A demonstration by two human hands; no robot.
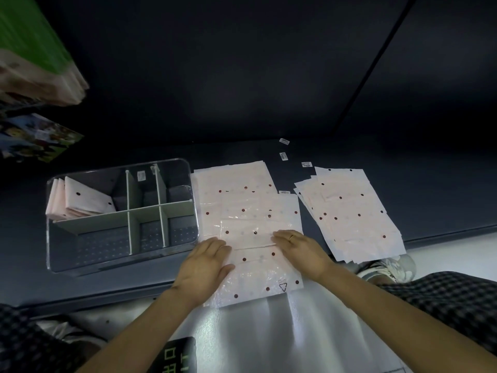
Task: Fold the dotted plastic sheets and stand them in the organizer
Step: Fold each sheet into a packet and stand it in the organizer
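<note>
On the dark shelf (269, 103) I see the clear organizer (122, 261) at left, with folded dotted sheets (87, 200) standing in its back-left compartment, and a loose pile of dotted sheets (352, 214) well off to the right. Between them lies a stack of dotted plastic sheets (242, 200) with a part-folded sheet (258, 273) on top. My left hand (205, 265) and right hand (300, 247) lie flat on that sheet, fingers straight, a little apart, pressing its fold down.

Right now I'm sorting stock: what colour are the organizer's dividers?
White, seen in the head view: the dividers cross inside the clear organizer.
</note>
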